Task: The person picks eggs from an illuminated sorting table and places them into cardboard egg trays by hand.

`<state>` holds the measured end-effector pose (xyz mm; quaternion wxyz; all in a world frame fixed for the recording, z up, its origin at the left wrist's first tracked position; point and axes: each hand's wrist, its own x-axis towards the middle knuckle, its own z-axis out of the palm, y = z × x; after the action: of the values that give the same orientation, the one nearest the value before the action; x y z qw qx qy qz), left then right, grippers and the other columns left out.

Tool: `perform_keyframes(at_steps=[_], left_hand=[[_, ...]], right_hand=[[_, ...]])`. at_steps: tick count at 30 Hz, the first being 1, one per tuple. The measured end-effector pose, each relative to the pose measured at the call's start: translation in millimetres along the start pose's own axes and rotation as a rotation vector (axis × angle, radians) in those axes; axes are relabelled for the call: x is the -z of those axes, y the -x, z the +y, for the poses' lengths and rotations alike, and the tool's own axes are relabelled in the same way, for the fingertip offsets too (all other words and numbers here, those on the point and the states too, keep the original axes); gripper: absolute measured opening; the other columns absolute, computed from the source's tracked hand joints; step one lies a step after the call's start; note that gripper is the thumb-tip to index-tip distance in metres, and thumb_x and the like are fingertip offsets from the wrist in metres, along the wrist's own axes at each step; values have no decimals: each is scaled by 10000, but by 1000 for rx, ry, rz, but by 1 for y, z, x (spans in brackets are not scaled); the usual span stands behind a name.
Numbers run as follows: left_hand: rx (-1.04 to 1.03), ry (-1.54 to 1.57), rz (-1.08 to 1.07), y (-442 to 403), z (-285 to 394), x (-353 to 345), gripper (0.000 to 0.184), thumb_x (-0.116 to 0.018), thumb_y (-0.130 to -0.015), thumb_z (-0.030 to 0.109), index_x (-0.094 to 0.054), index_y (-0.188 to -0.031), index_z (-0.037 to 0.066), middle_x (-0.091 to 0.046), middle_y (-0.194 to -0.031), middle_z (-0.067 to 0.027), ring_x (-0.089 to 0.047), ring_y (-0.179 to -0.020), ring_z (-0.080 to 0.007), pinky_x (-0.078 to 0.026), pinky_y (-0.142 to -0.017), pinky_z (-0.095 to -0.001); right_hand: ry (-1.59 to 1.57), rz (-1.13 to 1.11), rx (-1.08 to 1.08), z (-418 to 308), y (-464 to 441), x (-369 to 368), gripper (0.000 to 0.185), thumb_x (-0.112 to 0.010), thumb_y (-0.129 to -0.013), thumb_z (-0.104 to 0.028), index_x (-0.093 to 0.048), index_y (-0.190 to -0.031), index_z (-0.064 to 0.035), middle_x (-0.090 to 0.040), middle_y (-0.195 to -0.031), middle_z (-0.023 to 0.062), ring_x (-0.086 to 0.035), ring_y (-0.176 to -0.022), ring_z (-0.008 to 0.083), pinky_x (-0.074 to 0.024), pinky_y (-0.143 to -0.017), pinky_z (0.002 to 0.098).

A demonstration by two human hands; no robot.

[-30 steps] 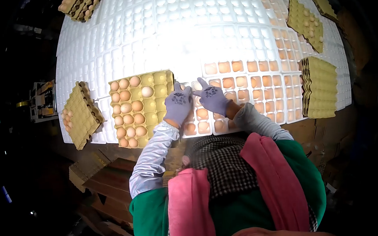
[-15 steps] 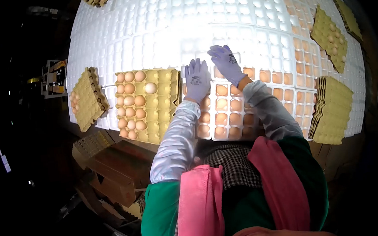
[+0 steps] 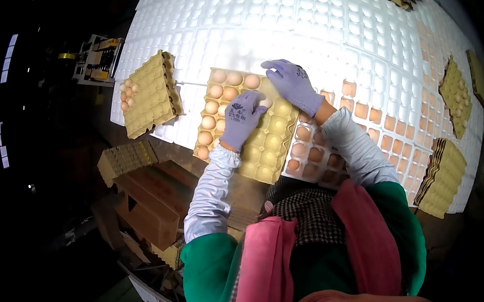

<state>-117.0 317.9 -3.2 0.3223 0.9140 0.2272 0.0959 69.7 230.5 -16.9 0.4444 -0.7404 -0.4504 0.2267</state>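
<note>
Head view's got one pale egg (image 3: pixel 267 102) just right of the left hand (image 3: pixel 243 117), fingers curled, right hand (image 3: pixel 294 83) slightly farther, can't tell if either's gripping anything.

This seemed an egg-packing workroom: beyond the part-filled egg tray (image 3: pixel 264 158) spread white moulded trays (image 3: pixel 337 42), far right of it lay stacked pulp trays (image 3: pixel 445 178), and left of it machinery (image 3: pixel 99 59) and a cardboard box (image 3: pixel 154 205)
</note>
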Motion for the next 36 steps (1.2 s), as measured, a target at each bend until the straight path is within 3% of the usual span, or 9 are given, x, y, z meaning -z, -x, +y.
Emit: perform_keyframes(at_steps=[7,10,14,16,20,25,27,32,36], left_hand=[[338,1431,533,43,-66,78,434,-634,-970,163,-519,-1342,-29,-592,-1158,-104,-630,-1049,-208,-570,-820,-315],[597,494,229,-6,-97,110,361,-725,-922,355,-692,-1040,16,-671,-843,-55,-664,-816,-175,-509,-684,-315],[317,-406,-96,-35,-91,89,513,-696,-827,560,-694,-949,62,-707,-833,-101,-693,-815,-296,-511,-756,-419],[375,-138,-116,-31,-97,99,497,-710,-828,528,-694,-981,55,-706,-839,-105,-693,-810,-273,-515,-748,-402],[471,591,-21,-2,-126,104,398,-698,-925,253,-662,-1229,-3,-700,-920,-55,-643,-789,-152,-520,-709,-282],[304,1040,373,28,-154,84,536,-560,-1010,144,-413,-1514,41,-623,-1278,-130,-648,-953,-190,-537,-714,-268],[338,1769,307,24,-147,98,550,-474,-1059,216,-316,-1581,147,-522,-1455,-145,-672,-1024,-232,-549,-699,-267],[-64,-232,27,-57,-118,108,353,-774,-851,280,-720,-1179,161,-545,-1402,-178,-691,-1004,-304,-547,-847,-393],[-191,-512,-140,-80,-122,90,312,-753,-807,236,-695,-1113,223,-549,-1372,-125,-694,-903,-338,-557,-752,-440]], right_hand=[[292,-223,4,-19,-18,-44,363,-555,-954,-374,-653,-1212,-137,-654,-1137,162,-626,-1116,360,-488,-947,464],[28,-76,3,-15,-16,-34,356,-586,-963,-359,-643,-1196,-95,-658,-1075,136,-647,-1027,280,-508,-882,405],[-598,102,-221,-14,-34,-33,340,-643,-967,-360,-675,-1061,-35,-668,-1031,59,-621,-941,141,-506,-807,281],[-317,-205,-515,-44,-57,-44,370,-666,-931,-384,-675,-1086,-48,-679,-995,93,-649,-955,186,-513,-836,328],[439,-152,-15,-48,-56,-90,478,-707,-855,-402,-661,-1186,-60,-689,-1069,151,-665,-1004,272,-524,-891,395],[-686,-76,-460,-39,-37,-36,460,-698,-924,-315,-624,-1325,-101,-639,-988,23,-604,-840,107,-527,-711,263],[-796,-60,-461,-52,-29,-30,450,-697,-928,-322,-632,-1307,-86,-641,-985,23,-599,-818,98,-525,-727,247],[777,-473,-8,-83,-41,-90,362,-745,-846,-292,-726,-1140,-82,-593,-1190,171,-691,-964,272,-548,-790,380],[1029,-557,58,-93,-40,-99,273,-654,-901,-270,-746,-1101,-109,-617,-1180,196,-679,-1009,290,-542,-777,364]])
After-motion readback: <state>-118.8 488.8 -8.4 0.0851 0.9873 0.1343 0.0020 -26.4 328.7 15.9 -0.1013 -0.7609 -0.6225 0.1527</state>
